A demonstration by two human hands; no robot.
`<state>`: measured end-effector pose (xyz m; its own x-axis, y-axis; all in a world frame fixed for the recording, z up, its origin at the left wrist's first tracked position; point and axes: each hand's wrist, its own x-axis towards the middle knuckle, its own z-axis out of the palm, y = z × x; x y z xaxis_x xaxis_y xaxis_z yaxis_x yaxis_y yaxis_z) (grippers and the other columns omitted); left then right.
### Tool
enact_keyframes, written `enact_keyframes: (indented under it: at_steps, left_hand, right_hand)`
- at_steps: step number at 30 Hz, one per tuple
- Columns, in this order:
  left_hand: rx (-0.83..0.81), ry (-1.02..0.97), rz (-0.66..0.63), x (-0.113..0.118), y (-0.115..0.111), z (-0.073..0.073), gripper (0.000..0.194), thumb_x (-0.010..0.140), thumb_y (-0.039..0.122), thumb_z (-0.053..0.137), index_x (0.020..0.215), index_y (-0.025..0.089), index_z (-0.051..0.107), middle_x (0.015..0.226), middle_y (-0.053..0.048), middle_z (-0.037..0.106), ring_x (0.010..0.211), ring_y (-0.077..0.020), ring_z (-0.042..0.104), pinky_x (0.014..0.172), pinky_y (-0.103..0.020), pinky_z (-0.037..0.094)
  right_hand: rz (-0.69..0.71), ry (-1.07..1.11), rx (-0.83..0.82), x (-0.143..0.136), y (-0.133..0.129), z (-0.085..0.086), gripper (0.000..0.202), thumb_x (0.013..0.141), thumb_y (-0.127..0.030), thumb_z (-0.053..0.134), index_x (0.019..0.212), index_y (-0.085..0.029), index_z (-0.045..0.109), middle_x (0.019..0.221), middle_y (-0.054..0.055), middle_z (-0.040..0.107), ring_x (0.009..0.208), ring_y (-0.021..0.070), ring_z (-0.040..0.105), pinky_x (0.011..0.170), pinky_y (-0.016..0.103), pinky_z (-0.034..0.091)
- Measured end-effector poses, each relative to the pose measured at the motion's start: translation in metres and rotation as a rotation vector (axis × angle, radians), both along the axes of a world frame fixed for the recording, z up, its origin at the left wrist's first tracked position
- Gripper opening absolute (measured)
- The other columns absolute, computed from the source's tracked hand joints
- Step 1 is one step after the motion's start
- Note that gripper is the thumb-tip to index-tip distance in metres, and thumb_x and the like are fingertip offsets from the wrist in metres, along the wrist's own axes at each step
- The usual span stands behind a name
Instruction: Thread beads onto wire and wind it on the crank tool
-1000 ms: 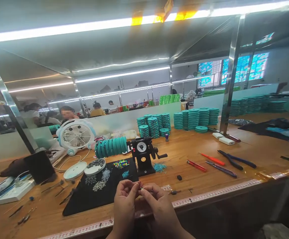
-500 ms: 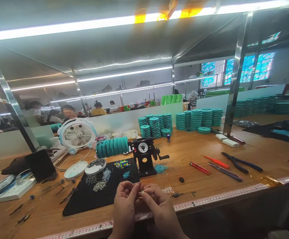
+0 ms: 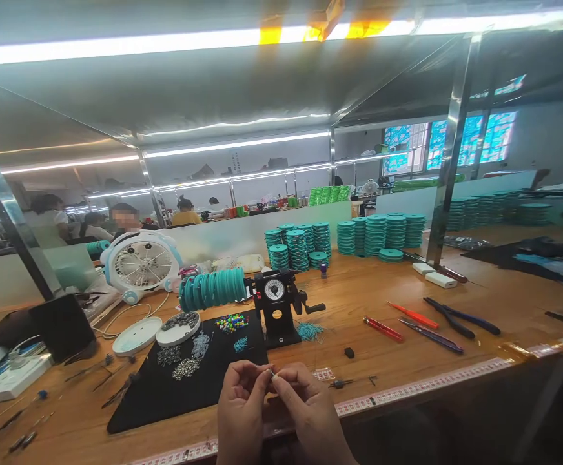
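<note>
Clock centred on the fingertips, 12 pointing away from the body. Compared with half a second ago, the bench sits slightly farther left in my feed, so I put most of the change down to a head turn. The left hand and right hand remain tip to tip, thumbs and forefingers pinched almost closed on a tiny piece (too small for me to identify). It shows as a thin pale line, where a brighter speck showed earlier; possibly turned a little. My reading: the fine handwork goes on, nothing released. The black mat with its multicoloured beads lies toward 10 o'clock, the crank device at 12, untouched, and the dark-handled pliers between 2 and 3.
</note>
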<state>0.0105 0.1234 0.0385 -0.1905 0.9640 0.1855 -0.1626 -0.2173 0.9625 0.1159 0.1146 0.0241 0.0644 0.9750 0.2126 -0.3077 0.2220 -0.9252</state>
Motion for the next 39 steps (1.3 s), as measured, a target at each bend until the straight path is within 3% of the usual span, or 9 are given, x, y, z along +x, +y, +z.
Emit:
enact_keyframes:
  at_steps: [7,16,20,25,29,34,39]
  left_hand:
    - [0.060,-0.065,0.050,0.009,-0.004,-0.007,0.033,0.060,0.035,0.080,0.076,0.020,0.055,0.073,-0.002,0.071,0.077,-0.0195,0.067,0.071,-0.026,0.054]
    - [0.098,-0.043,0.110,0.016,-0.007,-0.012,0.037,0.056,0.041,0.081,0.077,0.021,0.057,0.072,-0.003,0.071,0.073,-0.0222,0.068,0.068,-0.029,0.056]
    - [0.098,0.073,0.142,0.013,-0.007,-0.013,0.038,0.056,0.047,0.079,0.078,0.022,0.060,0.073,-0.004,0.072,0.072,-0.0241,0.069,0.066,-0.030,0.056]
    - [0.237,0.296,0.179,0.011,-0.003,0.002,0.033,0.058,0.050,0.076,0.075,0.025,0.065,0.070,-0.004,0.071,0.064,-0.0225,0.067,0.066,-0.030,0.055]
    - [0.202,0.278,0.069,0.012,-0.002,0.021,0.035,0.061,0.046,0.075,0.083,0.024,0.061,0.064,-0.002,0.068,0.060,-0.0203,0.065,0.057,-0.026,0.052]
    - [0.078,0.296,-0.101,0.007,-0.005,0.039,0.033,0.064,0.040,0.074,0.086,0.022,0.057,0.064,-0.002,0.067,0.064,-0.0197,0.064,0.061,-0.025,0.050]
    - [0.030,0.351,-0.222,0.008,-0.012,0.048,0.031,0.065,0.039,0.073,0.086,0.022,0.056,0.065,-0.002,0.066,0.066,-0.0210,0.064,0.064,-0.027,0.048]
  right_hand:
    - [0.005,0.078,-0.008,-0.003,0.007,-0.015,0.034,0.072,-0.049,0.067,0.068,-0.016,0.060,0.072,0.005,0.063,0.072,0.0203,0.060,0.069,0.032,0.046]
    - [0.111,0.089,-0.066,0.009,0.010,-0.014,0.033,0.069,-0.046,0.070,0.066,-0.015,0.058,0.068,0.004,0.064,0.068,0.0182,0.058,0.067,0.029,0.044]
    - [0.172,0.076,-0.149,0.015,0.011,-0.008,0.037,0.065,-0.050,0.072,0.064,-0.015,0.057,0.063,0.002,0.063,0.060,0.0154,0.056,0.058,0.026,0.043]
    - [0.198,-0.019,-0.165,0.023,0.011,0.004,0.045,0.065,-0.059,0.068,0.066,-0.015,0.057,0.055,-0.001,0.057,0.050,0.0115,0.051,0.049,0.022,0.038]
    - [0.154,-0.072,-0.131,0.029,0.009,0.009,0.050,0.071,-0.065,0.058,0.073,-0.015,0.059,0.065,0.003,0.062,0.060,0.0169,0.059,0.051,0.025,0.042]
    - [0.026,-0.226,0.044,0.042,0.005,0.020,0.042,0.077,-0.057,0.057,0.080,-0.017,0.064,0.071,0.004,0.061,0.070,0.0196,0.057,0.065,0.030,0.044]
    - [0.175,-0.214,0.023,0.050,0.006,0.033,0.029,0.074,-0.045,0.065,0.079,-0.016,0.064,0.073,0.003,0.061,0.067,0.0163,0.052,0.062,0.027,0.040]
